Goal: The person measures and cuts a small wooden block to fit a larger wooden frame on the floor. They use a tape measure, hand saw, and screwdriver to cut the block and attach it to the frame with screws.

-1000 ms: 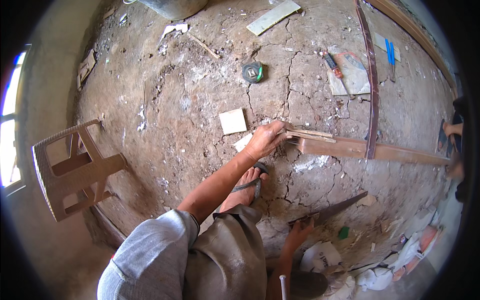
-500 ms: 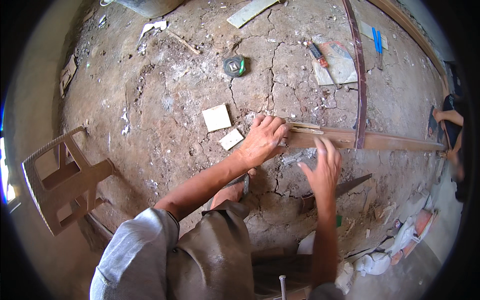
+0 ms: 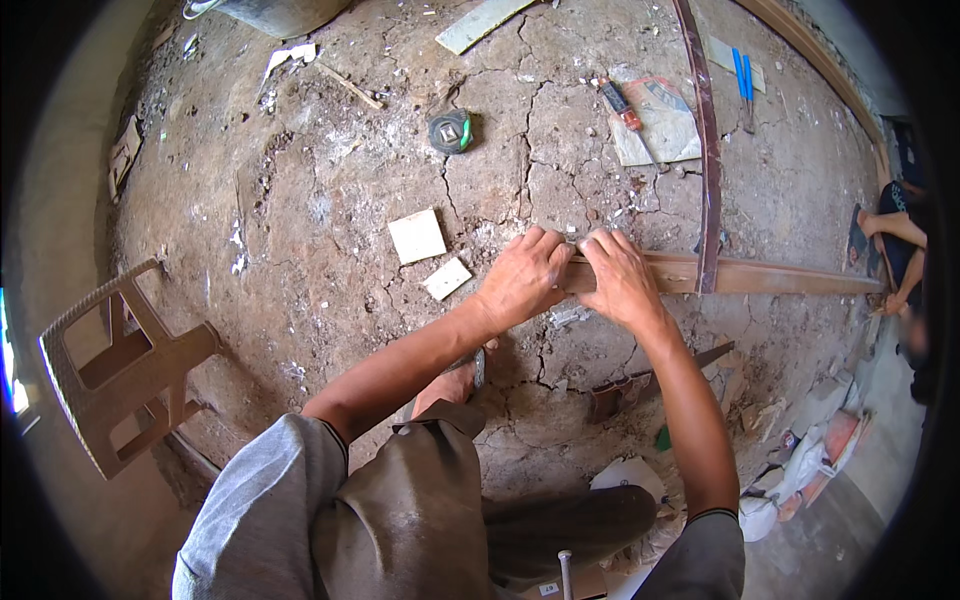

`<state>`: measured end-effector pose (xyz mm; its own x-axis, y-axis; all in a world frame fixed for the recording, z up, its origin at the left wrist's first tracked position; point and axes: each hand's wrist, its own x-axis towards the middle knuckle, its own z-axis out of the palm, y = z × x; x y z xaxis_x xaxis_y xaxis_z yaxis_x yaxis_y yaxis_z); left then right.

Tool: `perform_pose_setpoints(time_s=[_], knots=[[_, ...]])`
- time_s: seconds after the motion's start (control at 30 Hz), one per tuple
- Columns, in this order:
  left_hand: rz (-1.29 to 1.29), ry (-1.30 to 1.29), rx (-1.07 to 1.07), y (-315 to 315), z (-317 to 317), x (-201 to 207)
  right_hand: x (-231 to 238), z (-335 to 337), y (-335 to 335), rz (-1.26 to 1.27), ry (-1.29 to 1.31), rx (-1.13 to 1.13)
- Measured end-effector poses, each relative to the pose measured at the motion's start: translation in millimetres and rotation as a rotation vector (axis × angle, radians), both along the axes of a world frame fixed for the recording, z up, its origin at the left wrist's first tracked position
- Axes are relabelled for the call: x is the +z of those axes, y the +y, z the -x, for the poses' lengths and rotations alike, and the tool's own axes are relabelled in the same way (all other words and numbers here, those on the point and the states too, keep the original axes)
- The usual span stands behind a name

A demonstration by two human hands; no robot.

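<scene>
"Two hands on the wood?"

"Yes, side by side at the left end of the wooden beam. The left hand has its fingers curled over that end, holding it in a narrow grip. Just to its right, the right hand is bent over the beam the same way. How the fingertips sit underneath is hidden."

"Where does the beam run?"

"Rightward, from the middle of the scene toward the crouched person at the right edge. A dark strip comes down from the far side and meets it."

"And beyond the hands?"

"On the far side, a tape measure lies on the cracked ground, with a screwdriver farther right on a pale sheet."

"Nearer?"

"A pale square piece and a smaller pale piece lie left of the left hand. A saw lies on the near side of the beam, partly covered by the right forearm. Well apart, at the left, a brown stool lies tipped over."
</scene>
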<state>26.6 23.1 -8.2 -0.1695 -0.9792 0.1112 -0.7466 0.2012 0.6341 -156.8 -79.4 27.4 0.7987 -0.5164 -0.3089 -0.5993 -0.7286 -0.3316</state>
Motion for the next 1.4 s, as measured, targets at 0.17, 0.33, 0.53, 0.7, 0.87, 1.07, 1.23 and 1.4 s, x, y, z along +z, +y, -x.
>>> perform_pose_setpoints(time_s=[0.17, 0.33, 0.53, 0.7, 0.87, 1.07, 1.23, 1.4], knots=[[0.042, -0.007, 0.066, -2.4, 6.4, 2.7, 3.2, -10.2, -7.2, -0.044, 0.102, 0.012], [-0.016, -0.002, 0.103, -3.4, 12.6, 4.5, 7.9, -15.3, -7.5, -0.028, 0.1, 0.01], [-0.014, -0.002, 0.083, -3.2, 9.6, 1.3, 7.1, -13.7, -6.5, -0.019, 0.1, -0.038], [-0.084, -0.075, 0.103, 3.7, 12.9, 1.7, 6.8, -12.0, 7.9, 0.039, 0.087, -0.094], [0.06, -0.005, 0.135, 2.1, 14.3, -4.4, 8.8, -5.4, 45.9, 0.207, 0.06, -0.264], [0.063, 0.044, 0.102, 3.7, 7.1, -7.0, 12.9, 19.0, 81.4, -0.001, -0.675, -0.71], [0.089, 0.088, 0.082, 3.3, 0.9, -7.2, 15.7, 30.0, 31.0, -0.108, -0.897, -1.121], [0.032, 0.097, 0.084, 2.2, -1.8, -8.1, -1.6, 7.8, -84.7, -0.848, -1.148, -1.328]])
